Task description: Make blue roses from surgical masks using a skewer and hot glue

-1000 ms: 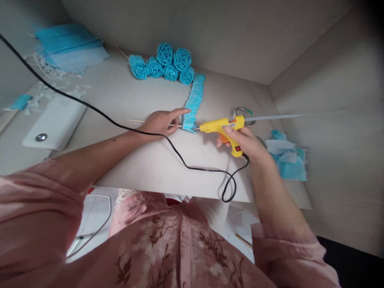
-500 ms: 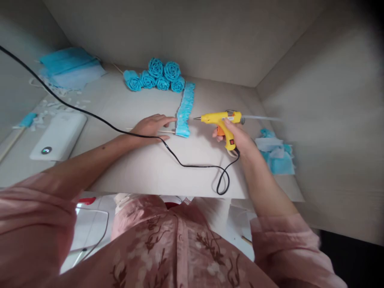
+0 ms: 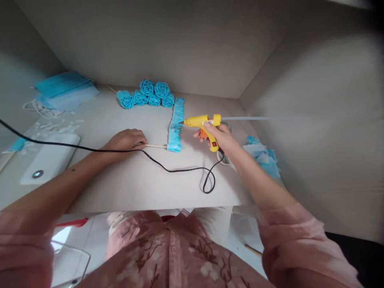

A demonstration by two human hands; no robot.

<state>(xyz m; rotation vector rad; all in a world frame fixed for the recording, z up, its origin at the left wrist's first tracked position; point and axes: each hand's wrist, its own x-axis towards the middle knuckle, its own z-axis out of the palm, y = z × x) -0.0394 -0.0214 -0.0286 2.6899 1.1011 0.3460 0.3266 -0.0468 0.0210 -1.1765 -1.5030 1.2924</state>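
In my right hand [image 3: 217, 134] is a yellow glue gun [image 3: 198, 121] with an orange trigger and a clear glue stick [image 3: 252, 118] jutting from its back. Its nozzle tip is at the right edge of a ruffled blue fabric strip [image 3: 174, 128] lying lengthwise on the table; whether it touches cannot be made out. A thin wooden stick [image 3: 156, 146] runs from the strip's near end to my left hand [image 3: 127, 139], whose fingers are closed around its other end. Several blue rosettes [image 3: 154, 100] are stacked just beyond the strip.
A black cord [image 3: 90, 149] crosses my left forearm and loops near the front edge. Blue face masks [image 3: 64, 88] lie at the back left, with white scraps [image 3: 64, 130] and a white power bank [image 3: 49, 158] nearer. Blue and white cut pieces [image 3: 262, 158] lie right, by scissors [image 3: 223, 158].
My left hand has drawn back leftward from the strip's edge along the wooden stick. The glue gun's nozzle has come closer to the strip. The camera view has shifted.
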